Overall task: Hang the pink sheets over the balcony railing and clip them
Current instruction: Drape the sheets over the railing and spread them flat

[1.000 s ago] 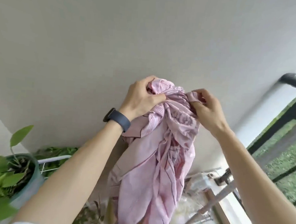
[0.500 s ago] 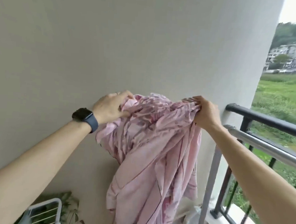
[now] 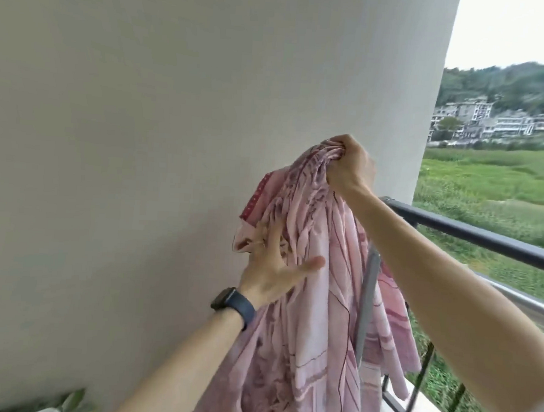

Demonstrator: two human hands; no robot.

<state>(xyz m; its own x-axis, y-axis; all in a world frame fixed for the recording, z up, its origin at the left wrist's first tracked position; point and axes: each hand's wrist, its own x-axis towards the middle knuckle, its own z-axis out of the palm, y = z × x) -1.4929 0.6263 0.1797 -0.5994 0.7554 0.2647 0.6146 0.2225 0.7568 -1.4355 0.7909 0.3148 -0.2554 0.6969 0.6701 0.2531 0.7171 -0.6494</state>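
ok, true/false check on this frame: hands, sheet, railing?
1. The right hand grips the bunched top of the pink sheet. True.
2. The left hand is curled tight round the sheet. False: its fingers lie spread against the cloth.
3. A watch sits on the left wrist. True.
4. The sheet is spread flat over the rail. False: it hangs bunched from the right hand, near the dark railing.

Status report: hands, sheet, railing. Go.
Right hand gripping bunched top of pink sheet. Left hand open, fingers against it. Sheet not yet spread over railing; grey post close beside.
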